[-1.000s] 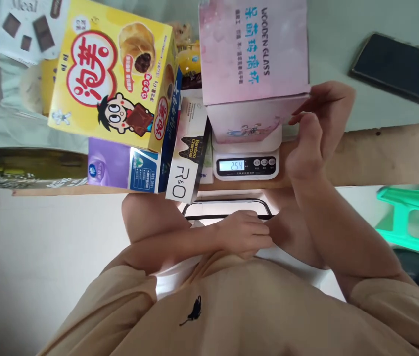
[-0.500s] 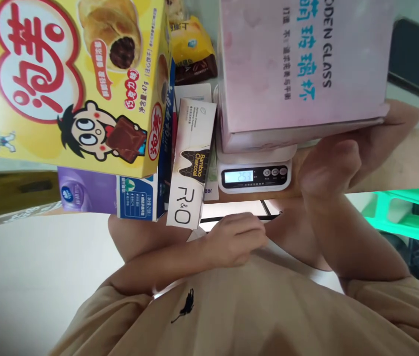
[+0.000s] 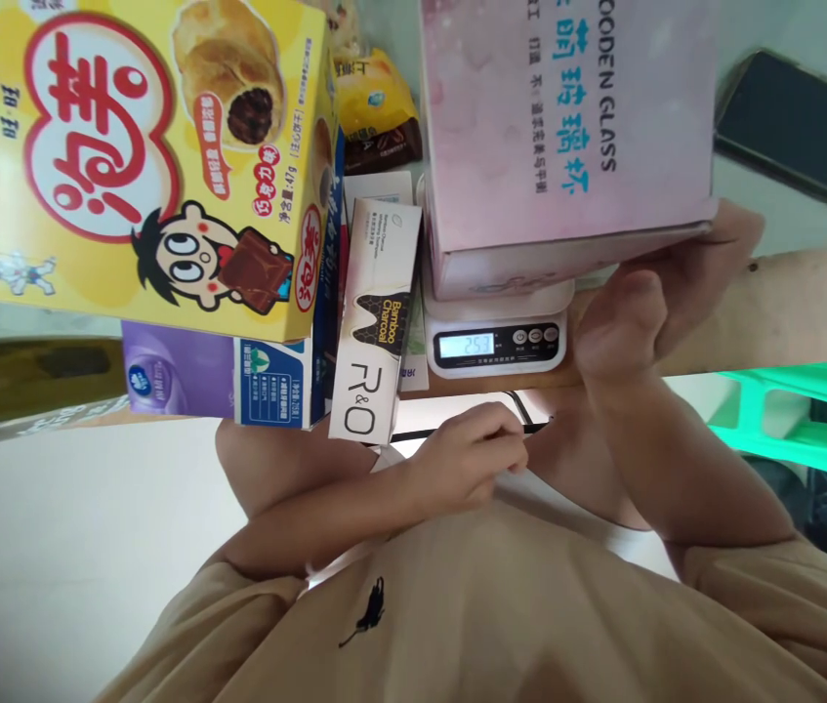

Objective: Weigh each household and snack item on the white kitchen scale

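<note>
A pink box (image 3: 508,117) with "GLASS" lettering sits on a small white kitchen scale (image 3: 497,363), whose lit display shows digits. By the box's near right corner is my right hand (image 3: 666,283), its thumb apart from its outstretched fingers. Part of this hand lies behind the box edge, so contact is unclear. My left hand (image 3: 475,454) rests in front of my body with curled fingers and nothing visible in them. Closest to it stands a white R&O toothpaste box (image 3: 373,322), left of the scale.
Left of the toothpaste are a large yellow snack box (image 3: 156,176), a blue carton (image 3: 277,386), a purple pack (image 3: 175,371) and a yellow packet (image 3: 376,107). A dark phone (image 3: 805,127) lies at the right. A green stool (image 3: 801,415) stands below the table edge.
The view has shifted slightly, so the phone and pink box appear further left and the yellow box further right. My hands keep nearly the same places beside the things.
</note>
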The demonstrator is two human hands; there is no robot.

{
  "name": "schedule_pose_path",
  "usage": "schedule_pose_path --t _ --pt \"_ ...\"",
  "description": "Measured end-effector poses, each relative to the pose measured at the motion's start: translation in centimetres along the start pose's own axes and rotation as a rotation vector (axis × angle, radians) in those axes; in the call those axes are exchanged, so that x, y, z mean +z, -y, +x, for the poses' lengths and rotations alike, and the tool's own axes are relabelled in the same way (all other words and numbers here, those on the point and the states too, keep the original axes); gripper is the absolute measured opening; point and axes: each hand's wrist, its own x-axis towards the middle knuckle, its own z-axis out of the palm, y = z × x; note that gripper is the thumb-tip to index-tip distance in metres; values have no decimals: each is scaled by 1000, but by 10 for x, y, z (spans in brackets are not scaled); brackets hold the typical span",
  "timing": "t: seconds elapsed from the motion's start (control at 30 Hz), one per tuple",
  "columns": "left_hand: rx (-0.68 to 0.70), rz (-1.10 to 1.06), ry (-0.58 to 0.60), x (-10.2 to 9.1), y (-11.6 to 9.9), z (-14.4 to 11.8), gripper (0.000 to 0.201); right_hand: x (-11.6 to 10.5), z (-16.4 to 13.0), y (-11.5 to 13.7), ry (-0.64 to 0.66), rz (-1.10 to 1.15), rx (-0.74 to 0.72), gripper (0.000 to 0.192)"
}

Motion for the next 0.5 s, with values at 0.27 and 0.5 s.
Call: schedule_pose_path --t 0.27,0.5 --pt "140 -11 58 19 1 -4 33 -1 -1 0 1 20 5 36" --pt "3 -8 310 20 5 -10 40 -1 -1 -4 9 -14 35 42"
